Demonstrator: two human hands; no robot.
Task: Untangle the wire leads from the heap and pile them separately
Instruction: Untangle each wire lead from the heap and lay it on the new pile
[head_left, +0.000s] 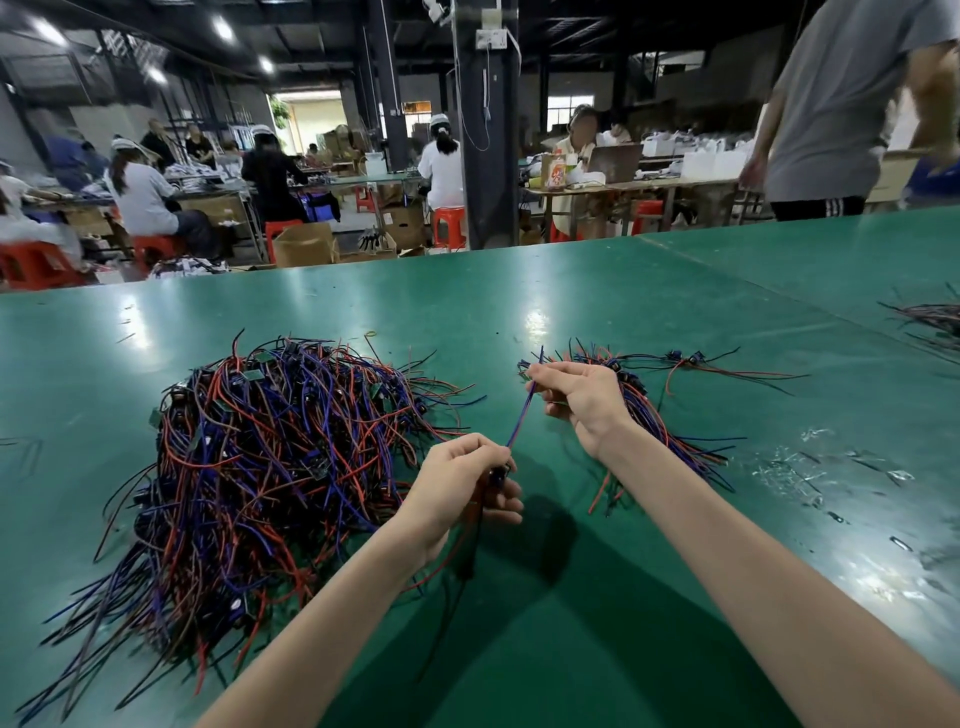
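Both hands are gripping one blue-and-red wire lead (519, 418): left hand (462, 483) pinching its lower end, right hand (582, 397) its top, between the tangled red, blue and black wire heap (270, 467) and the smaller sorted wire pile (654, 410) on the glossy green desk (571, 597). No writing is readable.

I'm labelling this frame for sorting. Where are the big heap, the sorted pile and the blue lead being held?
Heap (270, 467): head view, middle of the tangle.
Sorted pile (649, 410): head view, wires just right of the right wrist.
Blue lead (521, 418): head view, taut stretch between the hands.
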